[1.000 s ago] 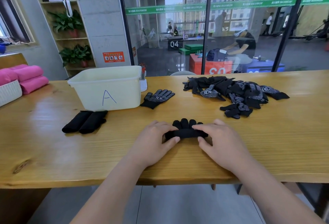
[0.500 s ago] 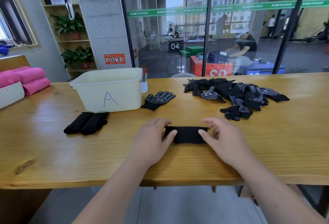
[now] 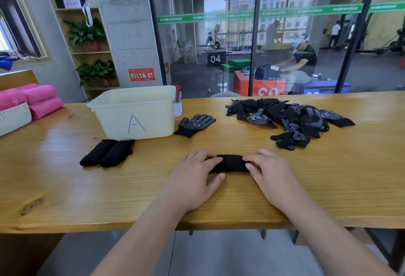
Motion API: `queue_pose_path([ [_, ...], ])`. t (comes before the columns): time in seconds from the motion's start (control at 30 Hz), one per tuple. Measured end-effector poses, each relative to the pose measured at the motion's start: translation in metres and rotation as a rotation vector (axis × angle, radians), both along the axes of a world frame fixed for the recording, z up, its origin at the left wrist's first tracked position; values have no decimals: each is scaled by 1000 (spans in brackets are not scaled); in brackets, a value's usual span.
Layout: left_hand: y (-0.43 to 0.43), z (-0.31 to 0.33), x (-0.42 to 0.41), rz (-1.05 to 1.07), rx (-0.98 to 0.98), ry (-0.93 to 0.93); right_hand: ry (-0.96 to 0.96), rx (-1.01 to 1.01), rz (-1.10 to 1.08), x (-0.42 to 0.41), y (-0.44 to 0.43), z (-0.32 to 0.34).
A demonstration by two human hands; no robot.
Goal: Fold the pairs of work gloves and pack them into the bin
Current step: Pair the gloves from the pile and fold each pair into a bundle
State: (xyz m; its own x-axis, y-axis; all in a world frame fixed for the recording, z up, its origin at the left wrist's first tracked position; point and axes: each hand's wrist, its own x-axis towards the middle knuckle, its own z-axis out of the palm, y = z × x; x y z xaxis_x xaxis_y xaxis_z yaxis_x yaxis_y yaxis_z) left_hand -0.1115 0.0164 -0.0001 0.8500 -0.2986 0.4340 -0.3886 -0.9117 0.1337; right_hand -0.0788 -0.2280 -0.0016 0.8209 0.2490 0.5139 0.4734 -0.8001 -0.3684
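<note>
Mid-fold on one pair [image 3: 231, 164]: a short black roll on the table [image 3: 65, 188] near the front edge. Left hand [image 3: 192, 179] grips its left end and right hand [image 3: 271, 177] its right end, fingers curled over it. It's not in the bin [image 3: 135, 113] yet; the bin sits well apart, back-left. Two rolled bundles [image 3: 107, 153] lie just in front of the bin, outside it, so they look folded but unpacked. A flat glove [image 3: 195, 122] lies right of the bin and a loose pile [image 3: 289, 117] sits back-right, unfolded. Bin interior is hidden, so I can't tell the count. Judgement: early, with most folding and all visible packing left.
</note>
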Motion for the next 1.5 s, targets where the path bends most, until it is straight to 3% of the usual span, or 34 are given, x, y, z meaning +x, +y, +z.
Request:
queue_pose_path([
  [0.33,-3,2,1,11,29,110,57,-225,83,-8,5,7],
  [0.67,4,-1,2,-22,-145,201,29,-12,324,-15,-1,8],
  [0.8,5,2,3,-86,-197,282,106,-171,295,-7,-1,9],
  [1.0,2,3,3,-67,-46,306,253,-401,294,-3,6,8],
  [1.1,2,4,3,-63,-37,320,255,-375,296,0,5,6],
  [1.27,6,1,4,-65,-115,240,224,-111,328,-1,-2,4],
  [1.5,20,6,2,-1,-105,129,200,-216,332,-3,1,5],
])
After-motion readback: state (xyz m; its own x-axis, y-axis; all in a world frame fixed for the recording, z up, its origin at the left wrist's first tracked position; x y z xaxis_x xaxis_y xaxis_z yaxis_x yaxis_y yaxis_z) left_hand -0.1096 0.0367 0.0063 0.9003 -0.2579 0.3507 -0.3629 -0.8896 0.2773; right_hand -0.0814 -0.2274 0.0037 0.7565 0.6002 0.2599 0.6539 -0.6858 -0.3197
